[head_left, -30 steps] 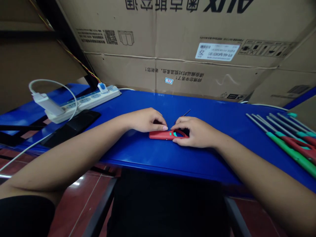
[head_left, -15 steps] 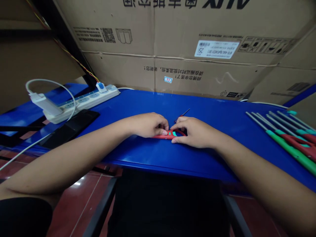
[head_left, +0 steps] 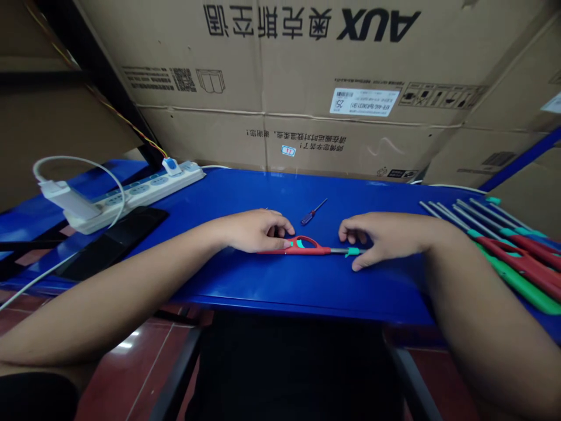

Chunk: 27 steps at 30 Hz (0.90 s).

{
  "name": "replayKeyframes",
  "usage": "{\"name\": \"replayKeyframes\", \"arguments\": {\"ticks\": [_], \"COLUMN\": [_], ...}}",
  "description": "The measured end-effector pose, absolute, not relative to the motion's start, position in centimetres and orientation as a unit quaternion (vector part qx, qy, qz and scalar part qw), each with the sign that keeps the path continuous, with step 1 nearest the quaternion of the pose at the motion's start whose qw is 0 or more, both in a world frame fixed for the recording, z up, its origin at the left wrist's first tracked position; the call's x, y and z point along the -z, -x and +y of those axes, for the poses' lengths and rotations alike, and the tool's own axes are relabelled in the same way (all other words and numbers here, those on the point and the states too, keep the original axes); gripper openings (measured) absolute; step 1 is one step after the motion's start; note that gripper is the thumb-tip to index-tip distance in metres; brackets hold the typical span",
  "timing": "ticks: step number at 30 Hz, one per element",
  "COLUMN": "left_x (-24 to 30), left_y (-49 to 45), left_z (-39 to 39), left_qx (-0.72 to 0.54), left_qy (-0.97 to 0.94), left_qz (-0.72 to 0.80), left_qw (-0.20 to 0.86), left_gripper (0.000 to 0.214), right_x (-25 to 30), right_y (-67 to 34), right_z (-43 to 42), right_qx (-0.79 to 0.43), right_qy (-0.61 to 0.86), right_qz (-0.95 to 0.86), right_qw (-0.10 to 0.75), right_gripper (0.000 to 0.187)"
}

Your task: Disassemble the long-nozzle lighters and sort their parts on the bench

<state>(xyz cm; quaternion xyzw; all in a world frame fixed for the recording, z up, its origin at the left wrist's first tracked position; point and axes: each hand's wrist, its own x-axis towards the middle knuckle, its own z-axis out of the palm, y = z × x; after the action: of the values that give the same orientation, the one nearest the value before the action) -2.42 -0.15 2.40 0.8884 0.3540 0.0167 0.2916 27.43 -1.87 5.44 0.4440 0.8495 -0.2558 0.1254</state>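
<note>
red plastic lighter (head_left: 302,251), steel tube (head_left: 339,251), left hand (head_left: 256,231) touching, right hand (head_left: 385,237) beside

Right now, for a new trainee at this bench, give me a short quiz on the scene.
1. True or false: the right hand is on the red handle of the long lighter.
2. What lies on the blue table just beyond the long lighter? A) a small screwdriver B) a coffee mug C) a pair of scissors
3. On which hand's side do the other long lighters lie, left or right?

Key: 1 false; 2 A; 3 right.
</note>
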Motion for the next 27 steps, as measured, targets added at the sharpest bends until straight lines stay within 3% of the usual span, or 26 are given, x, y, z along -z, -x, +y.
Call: {"name": "replayKeyframes", "arguments": {"ticks": [4,12,16,19,24,27], "left_x": [-1.7,-1.9,-1.8,-1.5,-1.5,-2.3], "left_y": [1.3,0.5,0.5,0.6,0.9,1.2], "left_z": [-0.8,-2.0,-2.6,-2.8,-2.7,-2.5], "left_qx": [-0.076,-0.100,-0.162,-0.221,-0.308,-0.303], "left_qy": [-0.903,-0.890,-0.916,-0.915,-0.892,-0.902], "left_qz": [0.347,0.379,0.342,0.327,0.324,0.300], "left_qw": [0.243,0.234,0.129,0.086,0.063,0.065], "left_gripper": [0.048,0.038,0.012,0.012,0.012,0.014], "right_x": [-5.4,-4.4,-4.3,-4.0,-3.2,-2.9], "right_y": [-27.6,-25.2,-24.5,-23.7,-21.9,-21.1], "right_z": [-2.1,-2.6,-3.0,-3.5,-4.5,-4.9], "right_qx": [0.247,0.178,0.151,0.086,-0.127,-0.177], "right_qy": [-0.475,-0.316,-0.308,-0.304,-0.330,-0.350], "right_qz": [0.828,0.930,0.939,0.949,0.935,0.920], "right_qw": [0.166,0.054,0.027,0.012,-0.014,-0.019], "right_gripper": [0.033,0.015,0.020,0.025,0.035,0.037]}}
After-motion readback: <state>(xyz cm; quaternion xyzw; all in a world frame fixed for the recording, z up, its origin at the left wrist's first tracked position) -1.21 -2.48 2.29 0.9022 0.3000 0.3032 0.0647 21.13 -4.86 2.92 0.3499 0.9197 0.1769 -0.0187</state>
